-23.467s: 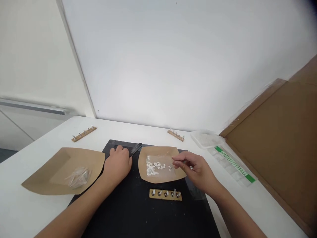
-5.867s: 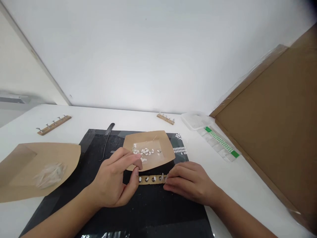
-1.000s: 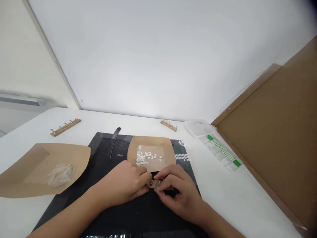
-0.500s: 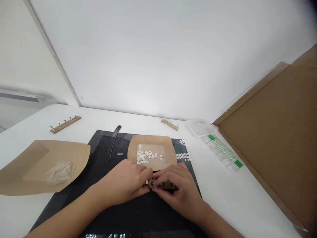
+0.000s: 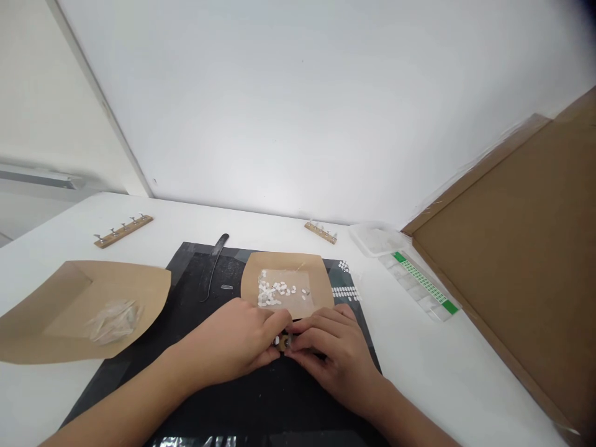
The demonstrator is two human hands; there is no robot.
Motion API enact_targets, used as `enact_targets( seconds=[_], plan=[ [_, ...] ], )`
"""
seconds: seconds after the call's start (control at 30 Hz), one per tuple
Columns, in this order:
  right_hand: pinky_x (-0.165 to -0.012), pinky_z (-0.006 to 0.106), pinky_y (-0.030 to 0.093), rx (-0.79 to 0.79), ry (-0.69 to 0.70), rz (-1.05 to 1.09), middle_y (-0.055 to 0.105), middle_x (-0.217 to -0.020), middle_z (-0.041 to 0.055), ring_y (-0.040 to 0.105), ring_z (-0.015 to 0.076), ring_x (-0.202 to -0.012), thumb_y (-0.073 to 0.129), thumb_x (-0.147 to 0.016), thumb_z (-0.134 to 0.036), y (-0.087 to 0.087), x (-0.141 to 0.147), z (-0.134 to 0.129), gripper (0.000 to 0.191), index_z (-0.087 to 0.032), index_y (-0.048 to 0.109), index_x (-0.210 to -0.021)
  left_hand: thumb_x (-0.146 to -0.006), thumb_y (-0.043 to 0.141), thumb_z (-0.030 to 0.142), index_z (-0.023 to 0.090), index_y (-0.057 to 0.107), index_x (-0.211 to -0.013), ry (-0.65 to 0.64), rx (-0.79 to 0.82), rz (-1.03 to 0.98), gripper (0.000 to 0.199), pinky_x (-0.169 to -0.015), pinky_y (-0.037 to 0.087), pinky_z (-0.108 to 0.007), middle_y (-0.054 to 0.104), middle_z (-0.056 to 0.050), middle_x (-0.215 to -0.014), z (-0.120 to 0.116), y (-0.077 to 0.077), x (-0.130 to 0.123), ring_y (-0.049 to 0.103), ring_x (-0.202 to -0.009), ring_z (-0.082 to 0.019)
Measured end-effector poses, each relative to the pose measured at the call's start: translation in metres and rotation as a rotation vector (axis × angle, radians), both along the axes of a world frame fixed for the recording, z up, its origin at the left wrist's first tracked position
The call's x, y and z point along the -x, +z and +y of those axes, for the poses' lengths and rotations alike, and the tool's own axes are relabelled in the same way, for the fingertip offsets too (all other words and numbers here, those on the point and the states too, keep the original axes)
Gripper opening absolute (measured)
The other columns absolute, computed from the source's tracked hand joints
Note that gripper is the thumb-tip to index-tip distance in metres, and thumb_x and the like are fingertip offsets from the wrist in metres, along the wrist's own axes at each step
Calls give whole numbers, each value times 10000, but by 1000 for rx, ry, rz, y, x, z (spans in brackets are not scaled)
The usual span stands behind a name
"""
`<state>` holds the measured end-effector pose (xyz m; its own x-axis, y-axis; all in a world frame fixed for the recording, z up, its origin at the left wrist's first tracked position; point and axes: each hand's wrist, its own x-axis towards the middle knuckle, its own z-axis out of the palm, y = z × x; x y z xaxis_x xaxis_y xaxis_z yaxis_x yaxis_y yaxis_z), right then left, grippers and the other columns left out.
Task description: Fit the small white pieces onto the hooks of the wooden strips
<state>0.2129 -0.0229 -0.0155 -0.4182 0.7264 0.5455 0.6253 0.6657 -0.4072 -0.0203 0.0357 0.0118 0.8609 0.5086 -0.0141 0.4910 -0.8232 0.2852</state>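
Low in the middle, my left hand (image 5: 244, 338) is closed on the left end of a small wooden display bar (image 5: 284, 345) with metal pegs, held over the black mat (image 5: 233, 397). My right hand (image 5: 333, 351) pinches a small greyish, clear piece (image 5: 289, 340) at one of the pegs; it looks like a false nail. Fingers cover most of the bar. Just beyond both hands lies a brown paper tray (image 5: 321, 273) with a clear sheet and many small white oval stickers (image 5: 267, 295).
At left, another paper tray (image 5: 153, 285) holds clear plastic packets (image 5: 114, 321). A dark nail file (image 5: 214, 264) and a clear sliver (image 5: 226, 287) lie on the mat. Pegged bars stand behind (image 5: 123, 231), (image 5: 320, 232). A green-labelled clear box (image 5: 424, 282) is near the cardboard (image 5: 512, 248).
My right hand's fingertips have closed in slightly toward my left hand, covering more of the wooden bar. My left hand stays nearly in place, and the view has shifted slightly.
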Motion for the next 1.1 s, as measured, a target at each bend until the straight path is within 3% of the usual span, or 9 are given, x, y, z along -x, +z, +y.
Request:
enact_targets(
  seconds=[0.23,0.43,0.7,0.93,1.1],
  plan=[
    [-793,363,352,-4,3,-17,832,-1038,-53,747,153,-881,797,-969,-274,-1,0,1,137,-251,711,-864,-1013,646,337,235,504,-1183,27,-19,0,244,-551,406,-325,778,17,-885,0,-2,0,746,-696,-263],
    [-797,359,357,-29,-9,-51,831,-1009,-27,736,160,-873,764,-992,-294,-6,0,2,186,-241,700,-825,-1004,649,317,237,504,-1137,2,-2,12,212,-564,448,-340,781,6,-1015,0,-2,0,766,-789,-277],
    [-814,366,352,-42,-20,-101,815,-1026,-24,710,166,-892,743,-1003,-275,-6,2,1,196,-231,689,-820,-996,652,292,225,519,-1087,9,0,23,175,-589,473,-310,780,-19,-994,0,1,0,763,-795,-262],
    [-815,359,358,-59,14,-92,793,-1141,-15,721,157,-945,785,-971,-261,-2,0,0,90,-245,721,-910,-989,668,294,217,552,-1068,13,24,18,160,-626,504,-318,785,-37,-1030,0,3,0,769,-839,-273],
    [-823,352,373,-42,55,-64,793,-1083,-4,734,150,-950,819,-953,-293,1,-2,1,115,-247,721,-994,-993,663,297,217,587,-1022,1,15,33,115,-627,497,-319,776,-24,-993,1,2,1,755,-819,-257]
  ],
)
